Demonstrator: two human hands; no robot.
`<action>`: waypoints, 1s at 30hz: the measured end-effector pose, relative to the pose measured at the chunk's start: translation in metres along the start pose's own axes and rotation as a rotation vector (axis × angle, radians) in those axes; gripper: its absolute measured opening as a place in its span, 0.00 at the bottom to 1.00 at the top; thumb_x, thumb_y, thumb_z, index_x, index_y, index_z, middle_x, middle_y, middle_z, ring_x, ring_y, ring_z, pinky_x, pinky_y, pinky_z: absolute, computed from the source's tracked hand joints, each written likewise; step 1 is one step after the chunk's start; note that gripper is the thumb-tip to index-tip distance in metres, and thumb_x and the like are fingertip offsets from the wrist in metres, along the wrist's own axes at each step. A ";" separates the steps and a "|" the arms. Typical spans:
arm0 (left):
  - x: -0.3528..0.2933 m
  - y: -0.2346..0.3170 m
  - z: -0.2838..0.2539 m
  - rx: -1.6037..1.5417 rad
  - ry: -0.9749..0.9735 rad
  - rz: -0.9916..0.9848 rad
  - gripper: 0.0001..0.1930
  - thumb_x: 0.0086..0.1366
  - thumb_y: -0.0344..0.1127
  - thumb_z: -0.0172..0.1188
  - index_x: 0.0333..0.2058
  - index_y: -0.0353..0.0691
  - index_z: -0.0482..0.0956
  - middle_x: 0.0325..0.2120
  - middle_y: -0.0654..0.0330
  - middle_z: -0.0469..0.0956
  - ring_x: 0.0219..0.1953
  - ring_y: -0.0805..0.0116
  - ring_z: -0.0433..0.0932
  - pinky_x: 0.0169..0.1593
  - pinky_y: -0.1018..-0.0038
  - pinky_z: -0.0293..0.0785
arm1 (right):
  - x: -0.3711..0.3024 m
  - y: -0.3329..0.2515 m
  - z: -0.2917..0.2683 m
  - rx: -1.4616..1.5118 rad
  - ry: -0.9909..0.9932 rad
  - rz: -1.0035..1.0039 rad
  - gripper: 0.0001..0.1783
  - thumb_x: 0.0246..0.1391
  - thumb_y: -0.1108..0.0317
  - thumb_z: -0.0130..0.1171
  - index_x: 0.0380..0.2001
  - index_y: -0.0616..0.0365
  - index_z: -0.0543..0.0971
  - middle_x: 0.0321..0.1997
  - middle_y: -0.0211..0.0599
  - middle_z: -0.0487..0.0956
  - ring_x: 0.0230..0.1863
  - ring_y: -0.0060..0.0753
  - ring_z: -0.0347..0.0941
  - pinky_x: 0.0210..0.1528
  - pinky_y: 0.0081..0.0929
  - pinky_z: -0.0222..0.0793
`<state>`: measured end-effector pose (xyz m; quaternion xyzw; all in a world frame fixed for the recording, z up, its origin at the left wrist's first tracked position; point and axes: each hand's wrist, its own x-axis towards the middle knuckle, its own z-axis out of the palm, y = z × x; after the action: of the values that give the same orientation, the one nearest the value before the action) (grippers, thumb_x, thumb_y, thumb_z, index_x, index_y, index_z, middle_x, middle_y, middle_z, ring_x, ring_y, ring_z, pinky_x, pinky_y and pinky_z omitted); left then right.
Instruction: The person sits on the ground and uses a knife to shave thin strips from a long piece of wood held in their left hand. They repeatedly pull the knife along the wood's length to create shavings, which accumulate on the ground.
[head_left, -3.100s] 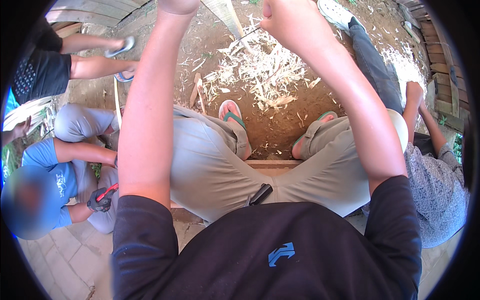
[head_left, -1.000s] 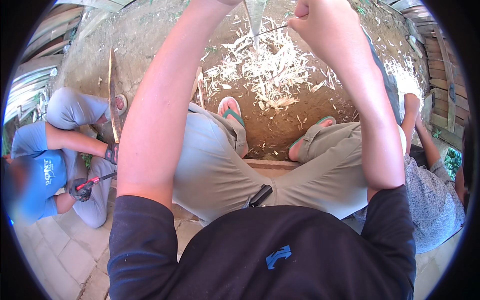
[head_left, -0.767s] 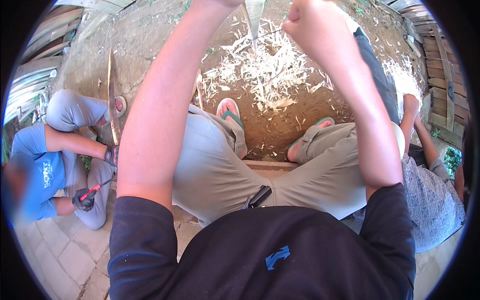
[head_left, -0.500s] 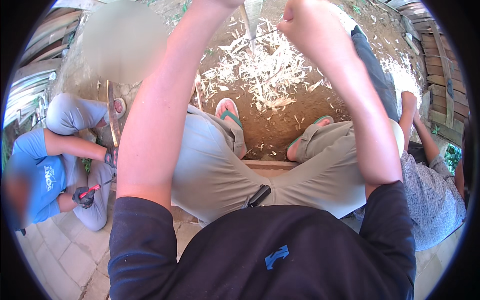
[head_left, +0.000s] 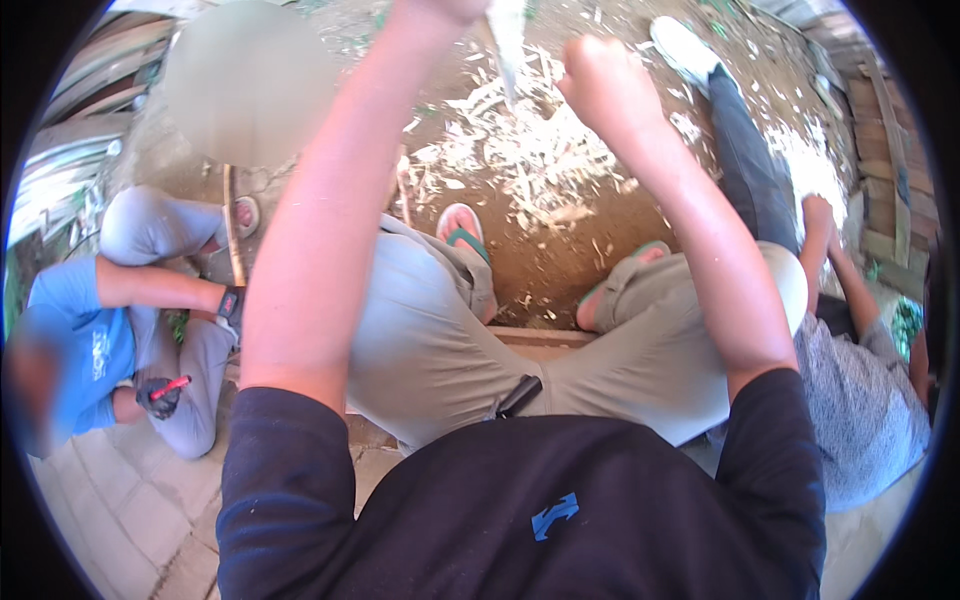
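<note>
At the top edge my left hand (head_left: 452, 7) is mostly cut off, its fingers out of sight. Just right of it a pale, tapering strip (head_left: 507, 40), seemingly wood or bamboo, points down toward the ground. Whether the left hand holds it cannot be seen. My right hand (head_left: 607, 82) is closed in a fist, right of the strip and apart from it. What it grips, if anything, is hidden. Below and between the hands, pale shavings (head_left: 530, 165) lie heaped on the brown soil.
My sandalled feet (head_left: 463, 228) rest on soil. At left, a gloved co-worker (head_left: 85, 330) holds a red-handled tool (head_left: 172, 387) and a long strip (head_left: 233, 225). Another seated person (head_left: 855, 400) is close at right. A dark-trousered leg (head_left: 745, 155) with a white shoe (head_left: 685, 50) extends beyond my right arm.
My right hand has come nearer to me, away from the top edge. The thin dark line between it and the strip no longer shows. The co-worker's red-handled tool has turned slightly.
</note>
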<state>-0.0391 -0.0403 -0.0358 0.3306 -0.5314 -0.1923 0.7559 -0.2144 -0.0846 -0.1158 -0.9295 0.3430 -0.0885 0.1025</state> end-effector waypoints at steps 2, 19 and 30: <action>-0.011 -0.005 -0.013 -0.047 0.058 -0.003 0.26 0.67 0.55 0.60 0.41 0.32 0.77 0.26 0.58 0.78 0.27 0.69 0.79 0.32 0.72 0.76 | -0.014 -0.003 0.004 -0.009 -0.103 -0.035 0.13 0.50 0.73 0.64 0.41 0.60 0.81 0.38 0.53 0.82 0.45 0.58 0.79 0.49 0.49 0.76; 0.005 -0.023 -0.014 0.007 0.068 0.068 0.25 0.67 0.54 0.61 0.41 0.33 0.77 0.27 0.60 0.79 0.26 0.73 0.78 0.30 0.73 0.75 | -0.054 0.131 0.184 0.312 -0.066 0.234 0.28 0.71 0.58 0.48 0.70 0.55 0.62 0.67 0.61 0.68 0.61 0.63 0.72 0.62 0.53 0.68; -0.003 0.001 -0.005 -0.493 0.194 -0.232 0.23 0.71 0.55 0.54 0.43 0.36 0.74 0.24 0.59 0.76 0.23 0.70 0.77 0.28 0.73 0.76 | -0.085 -0.054 -0.064 0.888 -0.943 -0.239 0.24 0.70 0.47 0.55 0.44 0.60 0.82 0.35 0.46 0.83 0.36 0.38 0.79 0.42 0.37 0.73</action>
<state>-0.0360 -0.0367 -0.0382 0.2124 -0.3524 -0.3681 0.8338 -0.2596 0.0033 -0.0481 -0.7698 0.0865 0.1842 0.6050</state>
